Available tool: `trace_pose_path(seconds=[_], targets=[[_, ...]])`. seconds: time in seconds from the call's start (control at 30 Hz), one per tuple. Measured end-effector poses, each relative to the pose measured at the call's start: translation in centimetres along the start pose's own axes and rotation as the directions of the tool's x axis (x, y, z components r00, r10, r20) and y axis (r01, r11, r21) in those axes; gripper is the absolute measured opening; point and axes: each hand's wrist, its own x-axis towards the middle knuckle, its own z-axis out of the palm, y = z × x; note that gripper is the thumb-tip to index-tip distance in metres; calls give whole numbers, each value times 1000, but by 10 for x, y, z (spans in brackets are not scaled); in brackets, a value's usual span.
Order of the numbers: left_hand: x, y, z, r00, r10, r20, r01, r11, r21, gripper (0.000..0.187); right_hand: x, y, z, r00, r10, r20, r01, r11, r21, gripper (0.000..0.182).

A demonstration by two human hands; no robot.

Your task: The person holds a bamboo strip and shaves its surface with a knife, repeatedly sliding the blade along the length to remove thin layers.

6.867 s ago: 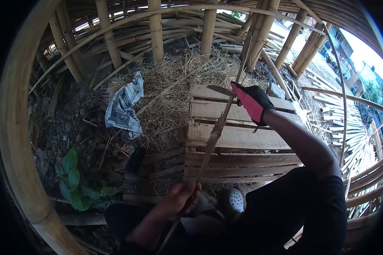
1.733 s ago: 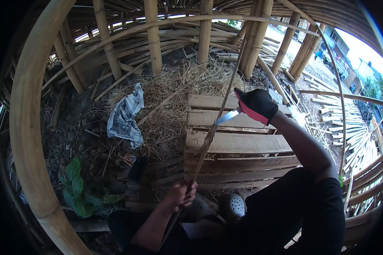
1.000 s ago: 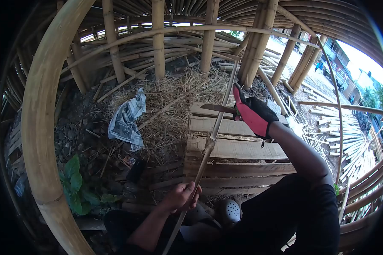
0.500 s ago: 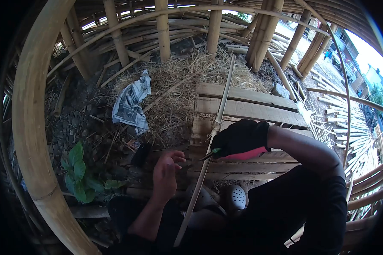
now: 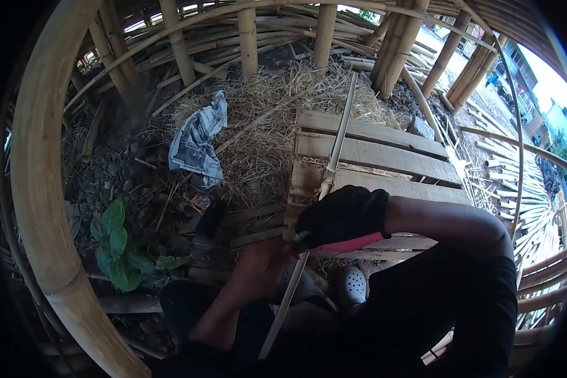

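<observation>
A long split bamboo strip (image 5: 341, 135) slants from the wooden slats down between my legs, with a node and some frayed fibres partway along. My right hand (image 5: 343, 220), in a black and pink glove, is closed around a green-handled knife (image 5: 302, 237) against the strip; its blade is mostly hidden. Right beside it, my bare left hand (image 5: 261, 271) has its fingers drawn together at the knife and strip. What those fingers pinch is hidden by the glove and shadow.
Under the strip lies a slatted wooden pallet (image 5: 384, 153). Crumpled newspaper (image 5: 198, 142) rests on straw (image 5: 258, 157) to the left. A leafy plant (image 5: 116, 252) grows near a thick curved bamboo pole (image 5: 41, 189). Bamboo posts (image 5: 249, 44) stand ahead; cut poles (image 5: 529, 183) lie at right.
My left hand has moved right and closed, meeting the right hand at the strip. The right hand has shifted slightly left and down with the knife. The view has tilted a little.
</observation>
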Motion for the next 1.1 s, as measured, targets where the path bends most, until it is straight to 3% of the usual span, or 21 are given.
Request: trace_pose_path(seconds=[0.1, 0.17, 0.27, 0.4, 0.5, 0.57, 0.7, 0.77, 0.87, 1.1], targets=[[0, -3, 0, 999, 14, -30, -17, 994, -107, 27, 1, 23, 5, 998, -56, 3, 56, 991, -124, 34], [-1, -6, 0, 998, -55, -31, 49, 984, -171, 27, -2, 31, 4, 991, -104, -89, 106, 994, 18, 40], [1, -3, 0, 999, -15, -44, 11, 996, -87, 26, 0, 45, 11, 989, -129, -67, 132, 991, 39, 38], [3, -11, 2, 999, -36, 0, 36, 992, -124, 26, -3, 40, 11, 987, -116, -107, 126, 988, 87, 35], [2, -11, 4, 998, -40, -49, 32, 987, -156, 22, -7, 21, 0, 998, -30, -63, 30, 1000, 7, 35], [0, -14, 4, 985, -88, -150, 83, 996, -42, 17, -5, 6, 0, 993, 81, -81, -86, 995, -56, 33], [-2, -14, 0, 975, -111, -194, 106, 994, -37, 13, -2, -7, 10, 981, 78, -180, -98, 990, -106, 34], [-3, -11, -3, 973, -41, -227, 39, 999, -10, 14, -1, -10, 12, 972, 38, -232, -60, 994, -89, 31], [-4, -12, 0, 967, -23, -252, 24, 1000, 3, 14, -1, -17, 7, 984, 66, -166, -86, 990, -115, 42], [-10, -13, 11, 952, -29, -306, 32, 999, 5, 16, -2, -22, 22, 967, 64, -247, -93, 990, -106, 32]])
